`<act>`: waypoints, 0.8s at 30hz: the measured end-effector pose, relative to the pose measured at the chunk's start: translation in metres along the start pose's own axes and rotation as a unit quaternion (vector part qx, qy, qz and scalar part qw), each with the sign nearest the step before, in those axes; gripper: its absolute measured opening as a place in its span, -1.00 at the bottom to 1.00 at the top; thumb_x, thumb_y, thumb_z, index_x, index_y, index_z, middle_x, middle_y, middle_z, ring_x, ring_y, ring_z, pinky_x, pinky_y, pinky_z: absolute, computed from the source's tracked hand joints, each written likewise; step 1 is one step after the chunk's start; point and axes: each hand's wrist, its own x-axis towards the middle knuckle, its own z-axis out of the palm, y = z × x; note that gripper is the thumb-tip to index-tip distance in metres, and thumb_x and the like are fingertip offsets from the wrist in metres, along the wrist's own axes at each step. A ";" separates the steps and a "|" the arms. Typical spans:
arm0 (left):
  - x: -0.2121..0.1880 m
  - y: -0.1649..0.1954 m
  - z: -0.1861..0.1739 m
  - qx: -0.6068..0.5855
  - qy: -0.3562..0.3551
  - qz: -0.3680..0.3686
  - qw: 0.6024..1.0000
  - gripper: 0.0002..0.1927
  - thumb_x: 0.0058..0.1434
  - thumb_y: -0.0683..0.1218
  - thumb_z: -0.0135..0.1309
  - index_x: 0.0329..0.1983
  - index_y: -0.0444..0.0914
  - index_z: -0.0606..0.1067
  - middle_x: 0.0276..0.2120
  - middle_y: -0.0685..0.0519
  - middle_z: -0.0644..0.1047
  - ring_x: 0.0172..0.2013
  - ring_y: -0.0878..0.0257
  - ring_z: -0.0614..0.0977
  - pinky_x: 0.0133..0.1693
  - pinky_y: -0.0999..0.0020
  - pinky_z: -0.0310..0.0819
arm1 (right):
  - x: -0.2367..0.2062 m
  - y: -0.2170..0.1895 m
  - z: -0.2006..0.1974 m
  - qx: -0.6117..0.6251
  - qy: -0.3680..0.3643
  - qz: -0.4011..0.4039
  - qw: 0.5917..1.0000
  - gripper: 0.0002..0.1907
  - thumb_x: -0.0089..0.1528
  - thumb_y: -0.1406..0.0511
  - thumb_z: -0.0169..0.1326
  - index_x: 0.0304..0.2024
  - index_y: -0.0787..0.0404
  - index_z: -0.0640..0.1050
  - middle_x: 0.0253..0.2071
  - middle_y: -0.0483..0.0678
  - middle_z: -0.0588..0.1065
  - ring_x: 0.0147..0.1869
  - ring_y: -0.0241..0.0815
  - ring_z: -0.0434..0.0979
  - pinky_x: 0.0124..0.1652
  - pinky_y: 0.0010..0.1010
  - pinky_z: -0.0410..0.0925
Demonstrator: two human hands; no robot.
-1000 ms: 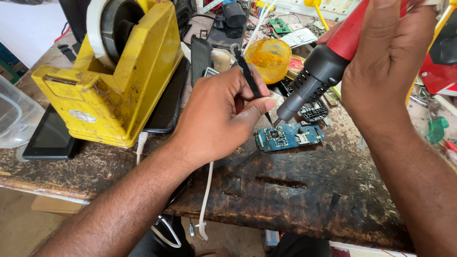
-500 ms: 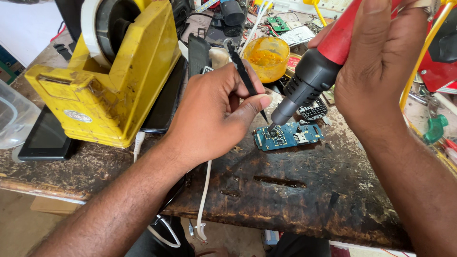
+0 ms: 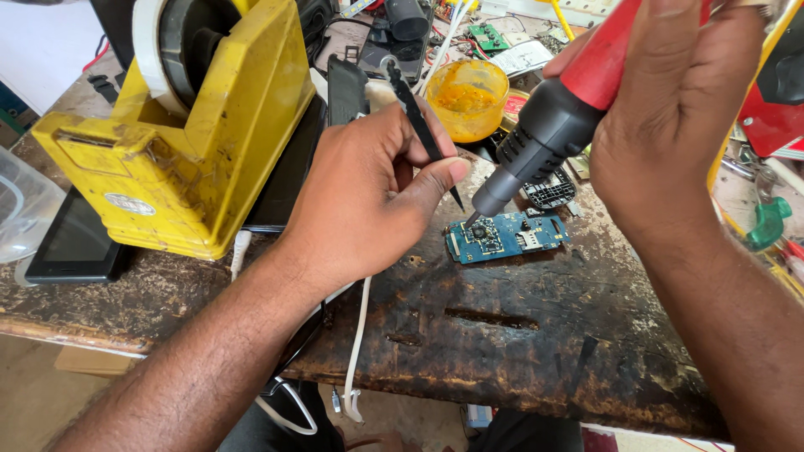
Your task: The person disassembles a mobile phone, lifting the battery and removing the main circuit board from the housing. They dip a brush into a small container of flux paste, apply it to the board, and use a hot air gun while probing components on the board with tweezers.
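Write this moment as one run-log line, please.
left hand: holds black tweezers | right hand: holds hot-air tool | nozzle over blue circuit board

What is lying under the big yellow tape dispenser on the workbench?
A dark flat device with a screen sticks out from under the yellow tape dispenser, at its left. How far the device reaches underneath is covered.

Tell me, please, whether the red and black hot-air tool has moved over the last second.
Yes, slightly: the red and black hot-air tool has crept left and lower, toward the left end of the blue circuit board.
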 end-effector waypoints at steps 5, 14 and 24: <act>0.001 0.001 -0.001 0.006 -0.005 -0.013 1.000 -0.85 0.25 -0.13 0.28 -0.31 -0.28 0.53 -0.57 0.17 0.54 -0.56 0.48 0.51 -0.50 0.49 0.36 | -0.001 -0.001 0.001 0.003 0.007 0.022 1.000 -0.69 0.65 0.17 -0.34 0.24 0.30 0.20 -0.24 0.04 0.42 -0.26 -0.14 0.57 -0.14 -0.41 0.52; -0.001 -0.003 0.004 -0.048 -0.022 -0.022 0.998 -0.86 0.25 -0.17 0.28 -0.29 -0.27 0.53 -0.51 0.20 0.55 -0.52 0.54 0.48 -0.48 0.51 0.37 | 0.006 -0.002 -0.017 -0.056 -0.014 0.012 0.998 -0.62 0.65 0.12 -0.35 0.10 0.36 0.24 -0.23 0.10 0.47 -0.22 -0.13 0.62 -0.19 -0.44 0.49; 0.020 -0.003 0.043 -0.105 -0.062 0.012 0.992 -0.88 0.28 -0.11 0.26 -0.27 -0.21 0.55 -0.45 0.17 0.62 -0.43 0.48 0.65 -0.38 0.47 0.53 | 0.011 -0.013 -0.054 -0.191 0.014 0.108 0.976 -0.54 0.66 0.20 -0.38 -0.09 0.37 0.44 -0.23 0.01 0.57 -0.21 -0.24 0.61 -0.24 -0.50 0.40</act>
